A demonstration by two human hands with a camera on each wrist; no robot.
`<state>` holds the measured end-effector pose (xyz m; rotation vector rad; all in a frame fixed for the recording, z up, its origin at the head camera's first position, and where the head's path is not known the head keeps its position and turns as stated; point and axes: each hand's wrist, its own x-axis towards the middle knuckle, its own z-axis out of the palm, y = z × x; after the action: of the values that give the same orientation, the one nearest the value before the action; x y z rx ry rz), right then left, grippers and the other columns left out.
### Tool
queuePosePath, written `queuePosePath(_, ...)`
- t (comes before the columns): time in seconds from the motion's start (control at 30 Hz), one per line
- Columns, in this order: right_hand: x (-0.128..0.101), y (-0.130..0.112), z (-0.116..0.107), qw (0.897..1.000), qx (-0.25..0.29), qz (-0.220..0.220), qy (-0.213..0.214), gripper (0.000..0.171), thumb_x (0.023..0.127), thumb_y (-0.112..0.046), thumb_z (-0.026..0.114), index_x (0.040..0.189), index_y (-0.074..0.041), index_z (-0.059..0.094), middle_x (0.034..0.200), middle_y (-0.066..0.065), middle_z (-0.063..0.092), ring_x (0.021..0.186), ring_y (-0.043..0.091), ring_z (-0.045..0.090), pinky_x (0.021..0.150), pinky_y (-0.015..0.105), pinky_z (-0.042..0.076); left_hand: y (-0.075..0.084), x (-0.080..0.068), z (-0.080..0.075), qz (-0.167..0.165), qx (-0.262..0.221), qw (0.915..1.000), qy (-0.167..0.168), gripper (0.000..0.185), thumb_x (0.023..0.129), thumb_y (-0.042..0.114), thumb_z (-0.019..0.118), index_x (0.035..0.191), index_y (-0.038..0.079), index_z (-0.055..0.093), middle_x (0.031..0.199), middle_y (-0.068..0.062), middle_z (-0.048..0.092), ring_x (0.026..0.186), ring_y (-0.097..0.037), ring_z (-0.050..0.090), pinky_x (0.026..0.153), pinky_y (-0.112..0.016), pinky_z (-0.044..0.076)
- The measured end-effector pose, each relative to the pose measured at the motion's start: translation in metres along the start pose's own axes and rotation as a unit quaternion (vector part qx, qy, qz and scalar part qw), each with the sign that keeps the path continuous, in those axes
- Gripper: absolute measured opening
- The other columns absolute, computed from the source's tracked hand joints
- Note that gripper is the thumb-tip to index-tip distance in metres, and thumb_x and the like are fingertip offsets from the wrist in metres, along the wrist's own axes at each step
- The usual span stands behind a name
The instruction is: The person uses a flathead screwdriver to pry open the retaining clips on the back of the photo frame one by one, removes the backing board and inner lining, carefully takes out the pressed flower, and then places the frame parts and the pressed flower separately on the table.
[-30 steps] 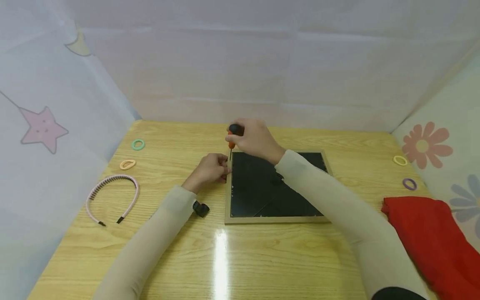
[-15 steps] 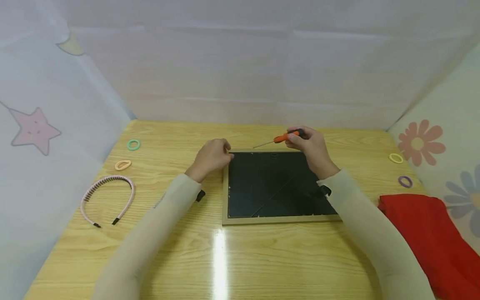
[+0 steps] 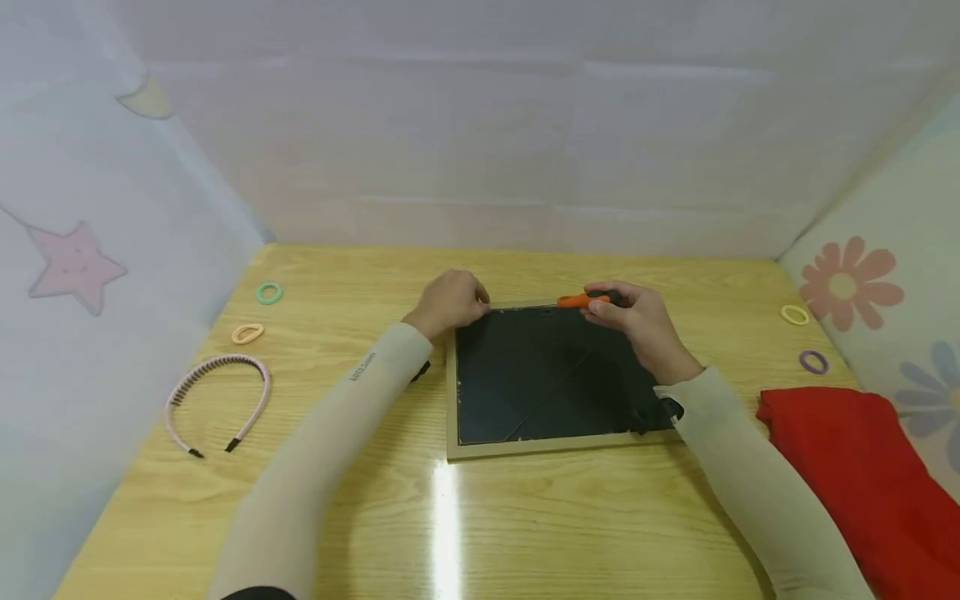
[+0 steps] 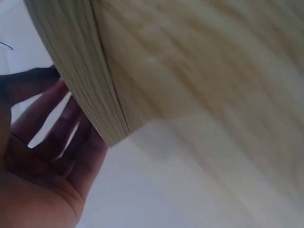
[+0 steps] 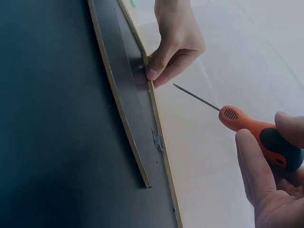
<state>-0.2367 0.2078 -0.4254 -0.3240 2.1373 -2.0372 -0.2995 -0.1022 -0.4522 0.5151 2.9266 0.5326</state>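
A picture frame (image 3: 451, 417) lies back-up on the wooden table (image 3: 525, 517), its black backing (image 3: 540, 375) showing. My left hand (image 3: 450, 302) is at the frame's far left corner and pinches its far edge (image 5: 153, 102) between thumb and curled fingers (image 5: 164, 59). In the left wrist view the frame's wooden edge (image 4: 99, 95) fills the picture, with fingers (image 4: 52, 137) behind it. My right hand (image 3: 637, 321) grips an orange and black screwdriver (image 3: 581, 300) by the handle (image 5: 259, 137). It lies nearly level over the far edge, its tip (image 5: 176, 86) pointing at my left hand, just clear of it.
A pink headband (image 3: 217, 392), a green hair tie (image 3: 268, 292) and a peach one (image 3: 247, 333) lie at the left. A yellow tie (image 3: 794, 314), a purple tie (image 3: 813, 362) and a red cloth (image 3: 847, 450) lie at the right. Fabric walls enclose the table.
My right hand has moved from the frame's left edge to its far edge, and the screwdriver has gone from upright to nearly level. My left hand has shifted up to the far left corner.
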Motion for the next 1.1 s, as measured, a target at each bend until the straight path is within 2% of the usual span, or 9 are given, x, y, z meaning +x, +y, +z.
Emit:
queuePosePath(0.17,0.0,-0.001,0.002,1.0,0.022,-0.003,-0.012,0.049,0.097,-0.011,0.068,0.137,0.013,0.051,0.123,0.007,0.061,0.099,0.012,0.076,0.091,0.026,0.062,-0.011,-0.012,-0.001,0.012,0.011,0.9999,0.003,0.019,0.094,0.032,0.07,0.103,0.02,0.082,0.103,0.002,0.08,0.095,-0.021,0.074,0.085,-0.041,0.063)
queuePosePath(0.3,-0.003,-0.004,0.007,1.0,0.016,-0.001,-0.019,0.049,0.097,-0.011,0.068,0.137,0.013,0.052,0.135,0.012,0.055,0.098,0.01,0.075,0.091,0.024,0.062,-0.017,-0.031,-0.002,0.014,-0.02,0.9997,-0.003,0.018,0.091,0.032,0.073,0.097,0.017,0.082,0.095,0.001,0.08,0.093,-0.022,0.073,0.086,-0.041,0.062)
queuePosePath(0.43,-0.008,-0.01,0.012,1.0,0.001,-0.001,-0.028,0.049,0.097,-0.015,0.069,0.137,0.01,0.054,0.143,0.019,0.05,0.101,0.011,0.075,0.092,0.024,0.062,-0.017,-0.055,-0.001,-0.01,-0.064,0.9975,-0.028,0.019,0.089,0.031,0.073,0.098,0.015,0.081,0.102,-0.001,0.079,0.097,-0.023,0.072,0.088,-0.041,0.062)
queuePosePath(0.53,-0.013,-0.015,0.017,0.999,-0.012,-0.002,-0.034,0.049,0.097,-0.016,0.07,0.136,0.009,0.055,0.143,0.019,0.05,0.102,0.012,0.075,0.092,0.024,0.062,-0.015,-0.073,0.0,-0.044,-0.1,0.993,-0.044,0.024,0.088,0.031,0.074,0.102,0.013,0.079,0.103,-0.003,0.078,0.089,-0.021,0.073,0.08,-0.036,0.062)
queuePosePath(0.63,-0.018,-0.019,0.021,0.998,-0.037,-0.001,-0.048,0.047,0.096,-0.015,0.071,0.135,0.007,0.057,0.139,0.017,0.054,0.102,0.013,0.075,0.094,0.024,0.061,-0.01,-0.087,0.002,-0.087,-0.166,0.9789,-0.081,0.03,0.088,0.03,0.074,0.109,0.008,0.071,0.091,-0.007,0.076,0.069,-0.019,0.07,0.065,-0.033,0.063)
queuePosePath(0.77,-0.023,-0.021,0.022,0.991,-0.114,0.011,-0.063,0.043,0.094,-0.016,0.074,0.133,-0.001,0.063,0.133,0.017,0.062,0.098,0.013,0.069,0.091,0.022,0.059,-0.001,-0.103,0.005,-0.132,-0.254,0.9491,-0.132,0.035,0.09,0.025,0.071,0.115,0.006,0.056,0.074,-0.011,0.07,0.053,-0.021,0.067,0.053,-0.033,0.063)
queuePosePath(0.87,-0.027,-0.018,0.022,0.981,-0.175,0.025,-0.076,0.04,0.093,-0.017,0.075,0.13,-0.007,0.066,0.133,0.017,0.062,0.086,0.016,0.06,0.083,0.022,0.055,0.004,-0.113,0.007,-0.141,-0.283,0.9396,-0.132,0.035,0.09,0.021,0.071,0.116,0.006,0.053,0.072,-0.012,0.069,0.052,-0.021,0.068,0.053,-0.033,0.063)
queuePosePath(0.97,-0.03,-0.012,0.021,0.973,-0.207,0.042,-0.098,0.039,0.092,-0.015,0.075,0.13,-0.01,0.067,0.129,0.02,0.061,0.076,0.018,0.054,0.075,0.024,0.051,0.009,-0.12,0.008,-0.136,-0.319,0.9274,-0.141,0.036,0.091,0.015,0.071,0.117,0.004,0.05,0.071,-0.013,0.069,0.052,-0.022,0.07,0.053,-0.035,0.064)
queuePosePath(1.1,-0.034,-0.005,0.02,0.965,-0.22,0.052,-0.131,0.038,0.092,-0.013,0.075,0.128,-0.008,0.068,0.121,0.023,0.064,0.07,0.017,0.05,0.066,0.024,0.047,0.012,-0.124,0.009,-0.122,-0.376,0.9017,-0.174,0.041,0.092,0.012,0.072,0.12,0.001,0.045,0.072,-0.016,0.069,0.054,-0.024,0.072,0.057,-0.038,0.065)
